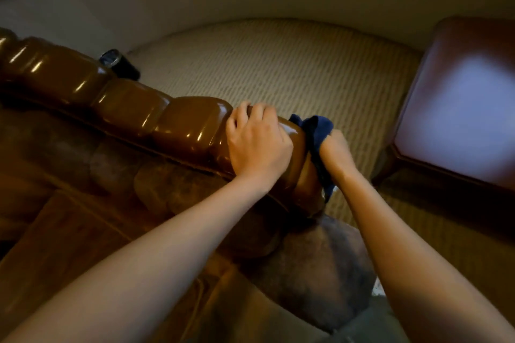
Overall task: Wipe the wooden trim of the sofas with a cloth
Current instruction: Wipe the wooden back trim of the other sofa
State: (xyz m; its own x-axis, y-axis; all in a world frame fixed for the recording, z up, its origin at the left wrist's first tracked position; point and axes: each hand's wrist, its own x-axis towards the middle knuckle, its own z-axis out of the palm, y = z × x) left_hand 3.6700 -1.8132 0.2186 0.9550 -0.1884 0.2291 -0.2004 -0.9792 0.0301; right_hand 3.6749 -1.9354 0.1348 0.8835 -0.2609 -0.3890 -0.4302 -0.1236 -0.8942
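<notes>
Glossy brown wood makes up the one carved wooden trim (125, 103) in view, a lumpy rail whose long axis runs from the upper left down to the lower right, ending just under the two hands. One left hand (257, 145) rests on the rail's near end, palm down, its fingers curled over the far edge of the wood and holding nothing else. One right hand (335, 152) sits just to the right of it, past the rail's end face, gripping one dark blue cloth (317, 142); the cloth is bunched between that hand and the end of the wood, touching the wood, with a corner sticking up above the knuckles and a tail hanging down below the wrist. How the right fingers lie inside the cloth cannot be told. Below and left of the left hand lies the brown sofa upholstery (172, 189). Beyond both hands stretches a pale ribbed carpet (278, 64). One dark cylindrical object (118, 62) lies on it, well up and left of the left hand. One reddish-brown side table (457, 108) stands right of the right hand.
</notes>
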